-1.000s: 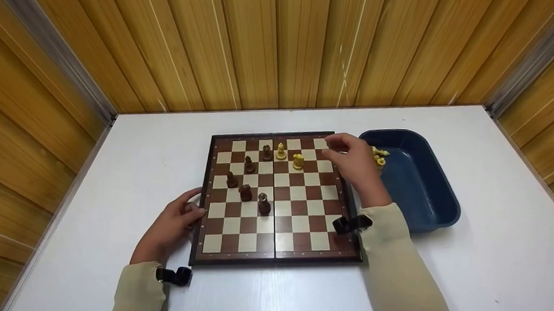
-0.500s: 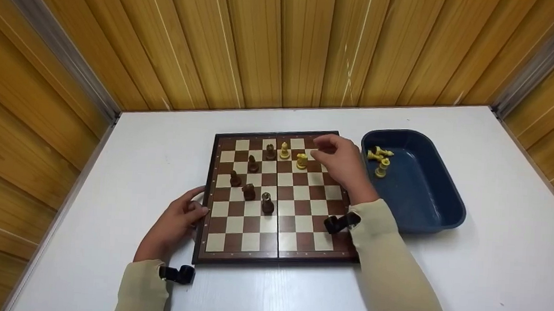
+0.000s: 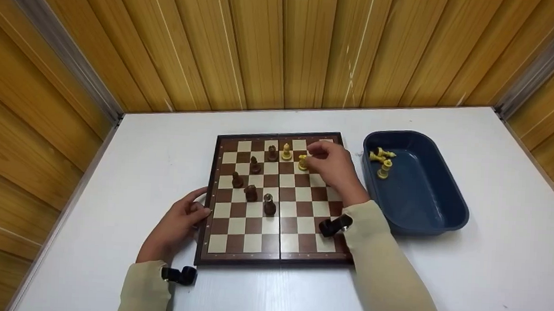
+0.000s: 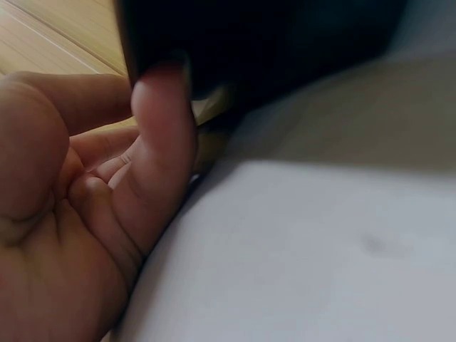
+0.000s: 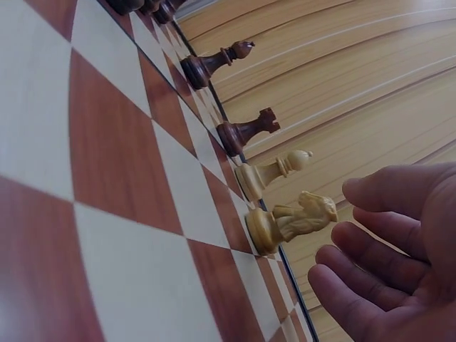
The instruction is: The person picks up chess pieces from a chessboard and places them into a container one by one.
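Observation:
A folding chessboard (image 3: 303,195) lies on the white table, with several dark and pale chess pieces standing on it. My left hand (image 3: 176,223) grips the board's left edge between thumb and fingers; the left wrist view has the thumb (image 4: 164,121) against the dark side. Over the far right part of the board, my right hand (image 3: 335,168) is beside the pale knight (image 5: 303,217). Its fingers are loosely bent, with nothing between them and a small gap to the knight. Next to the knight stand a pale bishop (image 5: 274,174) and a dark rook (image 5: 248,132).
A blue plastic bin (image 3: 412,200) stands right of the board. Inside it, one pale piece (image 3: 385,169) is upright and others lie on their sides near its left wall. Wood-look panels (image 3: 264,46) close off the back and sides of the table.
My right hand has moved left from the board's far right edge to beside the pale knight. The left hand keeps its place at the board edge; the head view has shifted slightly.

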`<state>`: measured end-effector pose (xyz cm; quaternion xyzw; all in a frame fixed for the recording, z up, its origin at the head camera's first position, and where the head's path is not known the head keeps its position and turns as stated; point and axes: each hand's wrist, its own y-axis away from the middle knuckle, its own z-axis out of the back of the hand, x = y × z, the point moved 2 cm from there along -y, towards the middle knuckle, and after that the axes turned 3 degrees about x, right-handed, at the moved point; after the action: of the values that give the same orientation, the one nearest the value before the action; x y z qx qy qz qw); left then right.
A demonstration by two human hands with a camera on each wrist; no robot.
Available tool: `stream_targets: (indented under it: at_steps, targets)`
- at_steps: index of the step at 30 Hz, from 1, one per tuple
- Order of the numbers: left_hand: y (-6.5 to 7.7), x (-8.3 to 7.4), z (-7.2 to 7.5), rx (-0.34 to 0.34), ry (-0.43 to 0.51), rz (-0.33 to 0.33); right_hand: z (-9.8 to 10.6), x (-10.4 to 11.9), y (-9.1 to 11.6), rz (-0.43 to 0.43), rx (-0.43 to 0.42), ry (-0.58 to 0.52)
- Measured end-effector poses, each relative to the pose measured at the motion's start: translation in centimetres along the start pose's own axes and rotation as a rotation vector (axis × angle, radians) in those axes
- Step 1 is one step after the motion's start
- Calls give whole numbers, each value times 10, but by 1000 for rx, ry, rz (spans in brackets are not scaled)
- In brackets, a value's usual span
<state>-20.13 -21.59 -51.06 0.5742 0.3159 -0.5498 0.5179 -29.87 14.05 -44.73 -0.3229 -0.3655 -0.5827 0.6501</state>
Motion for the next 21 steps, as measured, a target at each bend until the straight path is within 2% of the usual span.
stream_targets:
  at_steps: [7,21]
  targets:
    - [0,0,-1,-5,-2,-6,-6,-3,-3,-6,50,2]
    - [0,0,1,-15,-28,-13,-15,-5,-6,-4,23,0]
